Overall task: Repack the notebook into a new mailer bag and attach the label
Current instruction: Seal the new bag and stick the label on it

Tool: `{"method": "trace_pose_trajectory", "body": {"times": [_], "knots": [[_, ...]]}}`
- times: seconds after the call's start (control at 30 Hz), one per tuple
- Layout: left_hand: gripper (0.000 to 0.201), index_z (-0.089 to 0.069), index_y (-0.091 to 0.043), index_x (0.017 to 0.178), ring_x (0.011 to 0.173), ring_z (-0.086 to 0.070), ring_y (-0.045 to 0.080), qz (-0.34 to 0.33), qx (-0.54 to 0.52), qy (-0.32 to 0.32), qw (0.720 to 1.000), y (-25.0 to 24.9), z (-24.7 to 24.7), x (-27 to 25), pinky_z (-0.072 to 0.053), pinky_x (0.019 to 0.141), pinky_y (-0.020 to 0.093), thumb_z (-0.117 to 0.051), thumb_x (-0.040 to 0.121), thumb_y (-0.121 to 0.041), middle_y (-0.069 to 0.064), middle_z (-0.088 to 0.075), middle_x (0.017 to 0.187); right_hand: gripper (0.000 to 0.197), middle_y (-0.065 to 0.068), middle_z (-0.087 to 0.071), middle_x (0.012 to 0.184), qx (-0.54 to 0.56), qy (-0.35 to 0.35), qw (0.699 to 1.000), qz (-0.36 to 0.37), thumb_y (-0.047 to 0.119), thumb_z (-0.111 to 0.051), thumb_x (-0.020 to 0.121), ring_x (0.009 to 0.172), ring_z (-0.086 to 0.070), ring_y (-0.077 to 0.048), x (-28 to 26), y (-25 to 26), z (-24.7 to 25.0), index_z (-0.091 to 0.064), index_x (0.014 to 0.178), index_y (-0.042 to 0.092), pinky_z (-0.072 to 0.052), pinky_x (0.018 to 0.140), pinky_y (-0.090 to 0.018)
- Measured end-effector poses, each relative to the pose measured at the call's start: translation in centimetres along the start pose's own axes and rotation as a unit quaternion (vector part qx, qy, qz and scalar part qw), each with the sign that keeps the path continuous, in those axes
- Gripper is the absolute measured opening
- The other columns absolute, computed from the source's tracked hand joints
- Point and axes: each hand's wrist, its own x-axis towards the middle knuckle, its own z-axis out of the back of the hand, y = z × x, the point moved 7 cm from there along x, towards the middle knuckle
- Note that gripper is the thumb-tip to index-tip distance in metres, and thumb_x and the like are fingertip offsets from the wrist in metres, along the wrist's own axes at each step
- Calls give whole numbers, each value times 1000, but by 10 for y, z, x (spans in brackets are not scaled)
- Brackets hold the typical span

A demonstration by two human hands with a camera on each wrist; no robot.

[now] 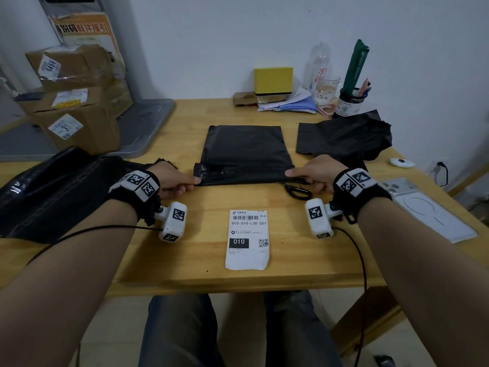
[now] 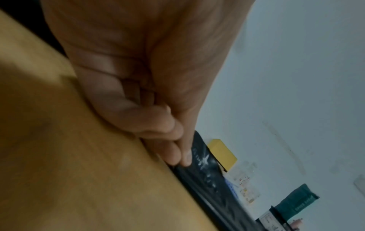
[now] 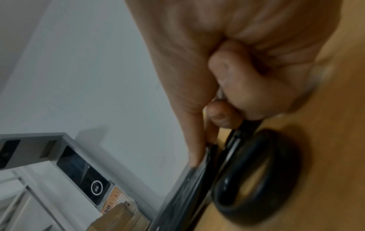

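Head view: the left hand [image 1: 173,181] and right hand [image 1: 312,173] are each pinching a near corner of the mailer bag [image 1: 244,152], lying mid-table beyond the label [image 1: 247,239]. The notebook is probably inside, unseen.

Left wrist view: thumb and fingertips [image 2: 186,156] are nipping the bag edge; keep it flat.

Right wrist view: the scissors [image 3: 256,171] are lying just beside the pinch; avoid snagging.

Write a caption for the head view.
Both hands, left and right, pinch the black mailer bag; label waits nearby.
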Motion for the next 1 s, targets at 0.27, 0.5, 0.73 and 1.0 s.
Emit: {"method": "trace_pose_trajectory", "body": {"times": [0.27,0.5,0.73,1.0], "knots": [[21,-67,-11,91,56,-58,10,-116,-188,26,975,-30,8,-21,-54,55,21,-74,88,-30,1,-65,72,28,3,-37,54,302,84,949,43,33,-60,101,39,-27,-6,-20,34,5,-54,81,14,-20,32,-16],[38,-67,-2,109,90,-75,26,-147,-286,126,939,-82,-45,-30,-60,74,34,-52,102,-36,15,-76,102,30,-3,-50,62,403,127,905,50,31,-50,106,48,-37,-10,-25,77,-46,-61,90,8,-36,39,-18],[45,-65,-2,119,102,-72,26,-129,-357,190,905,-91,-80,-14,-57,90,38,-51,101,-41,15,-75,107,29,-6,-63,67,449,157,879,29,30,-52,105,56,-57,-15,-9,86,-85,-63,90,8,-57,55,-29],[47,-55,-4,135,114,-62,24,-107,-411,205,882,-77,-96,9,-61,78,32,-50,102,-37,16,-58,136,27,-15,-70,76,485,217,847,23,26,-51,105,68,-72,-28,7,85,-114,-62,94,4,-63,66,-40]]}}
